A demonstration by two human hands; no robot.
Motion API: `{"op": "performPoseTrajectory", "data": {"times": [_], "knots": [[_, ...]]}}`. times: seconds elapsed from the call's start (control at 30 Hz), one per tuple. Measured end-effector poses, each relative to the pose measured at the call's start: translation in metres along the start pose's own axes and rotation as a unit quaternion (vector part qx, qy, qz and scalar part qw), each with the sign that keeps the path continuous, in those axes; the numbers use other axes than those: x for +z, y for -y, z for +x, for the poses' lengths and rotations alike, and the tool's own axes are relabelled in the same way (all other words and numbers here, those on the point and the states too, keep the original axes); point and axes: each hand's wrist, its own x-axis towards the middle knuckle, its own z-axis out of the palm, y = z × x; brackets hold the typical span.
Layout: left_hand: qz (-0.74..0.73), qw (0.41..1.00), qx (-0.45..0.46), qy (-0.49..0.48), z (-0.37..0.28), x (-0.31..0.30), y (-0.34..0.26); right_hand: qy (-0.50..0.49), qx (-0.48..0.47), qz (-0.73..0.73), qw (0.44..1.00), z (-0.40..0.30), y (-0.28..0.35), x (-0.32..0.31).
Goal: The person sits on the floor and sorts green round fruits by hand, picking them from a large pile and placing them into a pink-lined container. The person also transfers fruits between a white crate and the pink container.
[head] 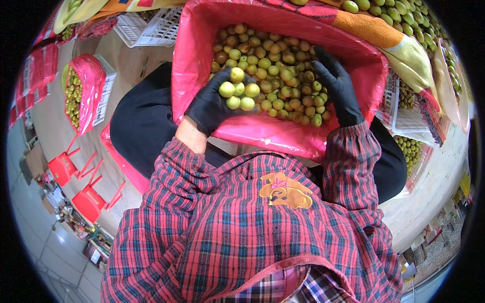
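Note:
My left hand (pixel 210 100), in a black glove that leaves the wrist bare, is turned palm up. Several round yellow-green fruits (pixel 239 89) are cupped in it above the crate. My right hand (pixel 338 85), also black-gloved, hangs over the right side of the same crate with fingers apart and nothing seen in its grasp. Its fingertips are close to the heap of fruits (pixel 286 81), many of them brownish or russet, others greener. A pink plastic liner (pixel 261 135) covers the crate's walls and rim. The underside of my left hand's fingers is hidden by the fruits.
Past the crate, a colourful towel (pixel 373 32) borders a pile of green fruits (pixel 407 17). White plastic crates stand at the right (pixel 411 113) and upper left (pixel 149 28). A pink-lined fruit crate (pixel 89 92) and red plastic chairs (pixel 89 200) are to the left.

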Motion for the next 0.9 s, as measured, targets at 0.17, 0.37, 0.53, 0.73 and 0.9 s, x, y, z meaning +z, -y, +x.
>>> {"op": "performPoseTrajectory", "data": {"times": [0.17,0.37,0.53,0.73,0.9], "knots": [[0.061,0.989,-0.113,0.069,0.006,0.007,0.020,0.147,-0.009,-0.091,0.985,-0.027,0.025,0.052],[0.075,0.989,-0.123,0.029,0.000,0.026,0.022,0.176,-0.034,-0.100,0.979,-0.032,0.006,0.059],[0.089,0.989,-0.116,0.021,0.007,0.021,0.025,0.202,0.030,0.007,0.979,-0.029,-0.002,0.054],[0.072,0.990,-0.118,-0.016,0.008,0.026,0.023,0.178,0.190,0.208,0.943,-0.033,0.011,0.041],[0.088,0.988,-0.121,0.035,0.010,0.023,0.019,0.204,0.217,0.296,0.908,-0.025,-0.019,0.041]]}}
